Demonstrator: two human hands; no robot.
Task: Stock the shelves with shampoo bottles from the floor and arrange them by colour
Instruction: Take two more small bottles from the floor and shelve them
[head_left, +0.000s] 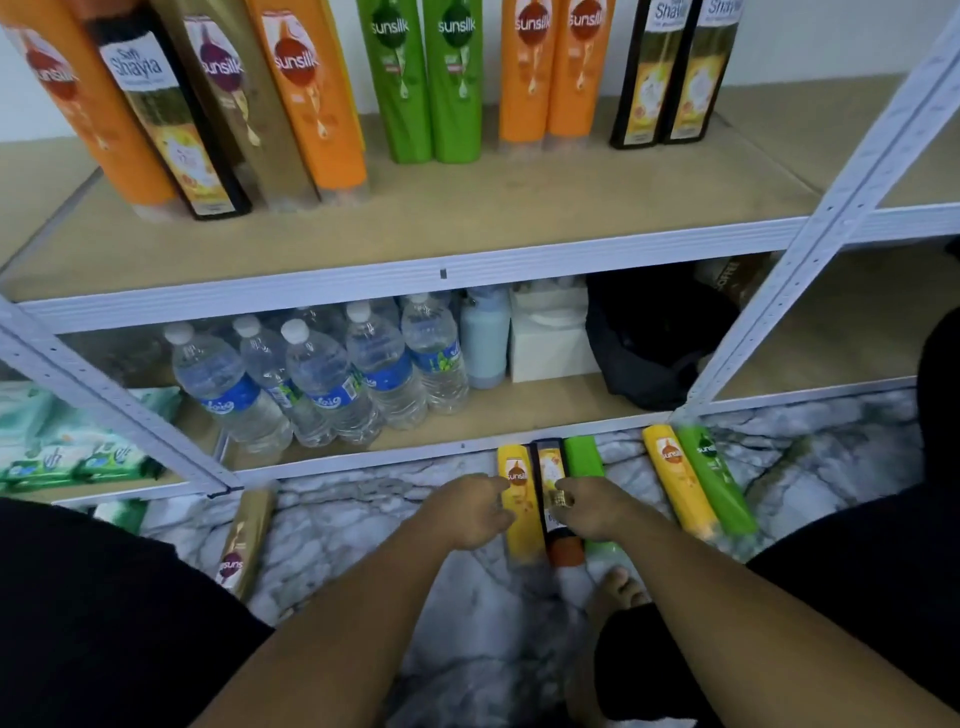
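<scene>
Yellow, black and green lie side by side on the marble floor (363, 525): the yellow bottle (519, 525), the black bottle (549, 465) and the green bottle (584, 457), touching, their far ends just short of the low rail (363, 460). The left hand (470, 512) sits at the yellow bottle's left edge, fingers bent against it. The right hand (597, 506) lies over the black bottle and part of the green, fingers curled. I cannot tell whether either has closed a grip. Each hand would do best, I judge, to take one bottle round its middle and draw it nearer before raising it, so it clears the rail. A second pair (696, 480) lies near on the right, a gold bottle (247, 540) well apart on the left, and a bare foot (618, 587) just near of the row. The upper shelf (441, 218) shows bare board along its near edge; the slanted post (810, 234) bounds it on the right.
</scene>
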